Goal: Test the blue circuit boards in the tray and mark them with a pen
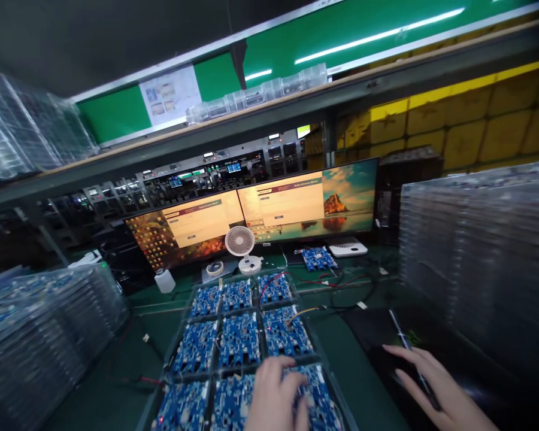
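Observation:
A clear tray (pixel 321 353) holds several blue circuit boards (pixel 240 336) in rows. Over the front row, my left hand (pixel 276 392) rests on or just above the right-hand board (pixel 318 398), fingers bent and somewhat spread; nothing shows in its grip. Right of the tray, my right hand (pixel 438 386) has a dark pen-like tool (pixel 399 329) lying between thumb and fingers, its silver end pointing up and away. Red and orange wires run to boards at the tray's right side.
Stacked clear trays stand at left (pixel 49 335) and right (pixel 476 251). Behind the boards are two monitors (pixel 282 209), a small white fan (pixel 239 242), a tape roll, a white bottle (pixel 164 280), a separate blue board (pixel 318 258) and loose cables. A shelf crosses above.

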The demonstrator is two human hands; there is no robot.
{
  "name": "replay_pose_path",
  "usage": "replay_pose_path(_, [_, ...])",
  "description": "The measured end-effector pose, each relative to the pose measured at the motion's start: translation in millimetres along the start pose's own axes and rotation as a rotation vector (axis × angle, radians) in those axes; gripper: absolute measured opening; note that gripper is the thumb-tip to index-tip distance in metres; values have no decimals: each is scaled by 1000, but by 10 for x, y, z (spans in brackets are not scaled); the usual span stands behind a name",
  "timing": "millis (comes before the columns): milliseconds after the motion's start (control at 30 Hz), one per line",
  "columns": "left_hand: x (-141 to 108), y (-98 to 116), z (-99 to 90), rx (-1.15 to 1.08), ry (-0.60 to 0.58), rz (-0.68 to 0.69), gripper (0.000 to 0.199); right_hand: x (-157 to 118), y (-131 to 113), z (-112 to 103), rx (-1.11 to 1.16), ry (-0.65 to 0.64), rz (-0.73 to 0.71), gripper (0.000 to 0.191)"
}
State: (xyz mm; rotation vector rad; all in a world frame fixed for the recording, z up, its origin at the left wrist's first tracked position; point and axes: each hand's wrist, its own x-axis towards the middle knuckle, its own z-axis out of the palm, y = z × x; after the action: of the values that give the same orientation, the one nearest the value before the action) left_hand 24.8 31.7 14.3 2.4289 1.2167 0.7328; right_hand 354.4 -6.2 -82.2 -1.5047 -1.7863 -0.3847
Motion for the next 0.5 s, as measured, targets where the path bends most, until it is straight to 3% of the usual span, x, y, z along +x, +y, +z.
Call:
replay_pose_path(133, [489, -320, -439, 77, 101, -174, 27, 16, -18, -32, 95, -2, 92, 33])
replay_pose_path(233, [787, -499, -576, 170, 128, -266, 30, 23, -7, -55, 198, -47, 224, 37])
replay_pose_path(400, [1076, -612, -311, 304, -229, -300, 35, 74, -56, -119, 294, -77, 332, 42])
replay_pose_path(500, [1169, -644, -107, 329, -292, -289, 38, 94, -92, -148, 303, -63, 332, 40])
